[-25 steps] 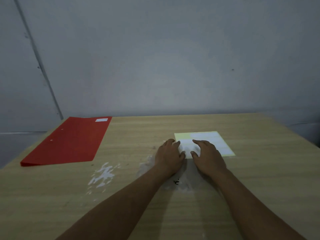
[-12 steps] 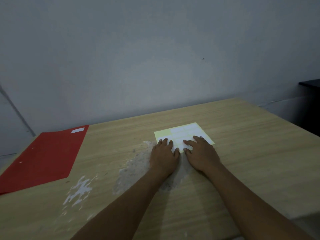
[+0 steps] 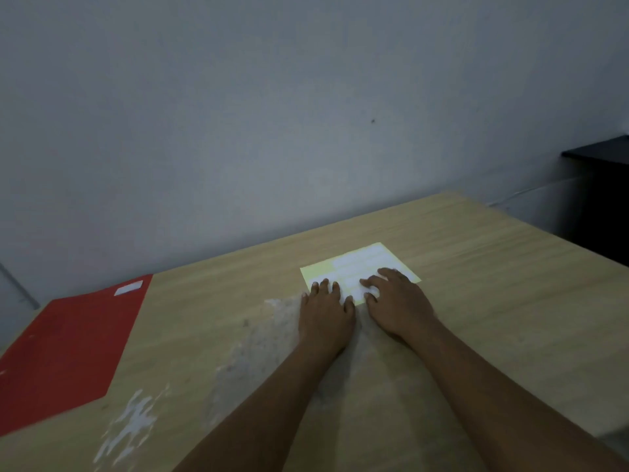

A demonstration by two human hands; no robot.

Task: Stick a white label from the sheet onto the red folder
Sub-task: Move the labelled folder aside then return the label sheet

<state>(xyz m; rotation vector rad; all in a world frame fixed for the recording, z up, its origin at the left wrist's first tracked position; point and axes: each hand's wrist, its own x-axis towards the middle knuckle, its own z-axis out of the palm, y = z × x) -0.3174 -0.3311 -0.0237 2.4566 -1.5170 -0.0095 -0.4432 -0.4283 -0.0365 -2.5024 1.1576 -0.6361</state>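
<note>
We rest both hands, left (image 3: pixel 325 310) and right (image 3: pixel 396 301), flat with fingers spread on the sheet (image 3: pixel 357 267), gripping nothing; the folder (image 3: pixel 64 349) lies well apart.

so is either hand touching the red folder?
No, both the left hand and right hand rest on the label sheet, apart from the red folder.

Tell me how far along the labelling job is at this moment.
One white label already sits at the far corner of the red folder. In hand: the left hand and right hand rest flat on the near edge of the label sheet, working at it; no label looks lifted yet. Left: peel one, carry it across the table and press it on the folder.
</note>
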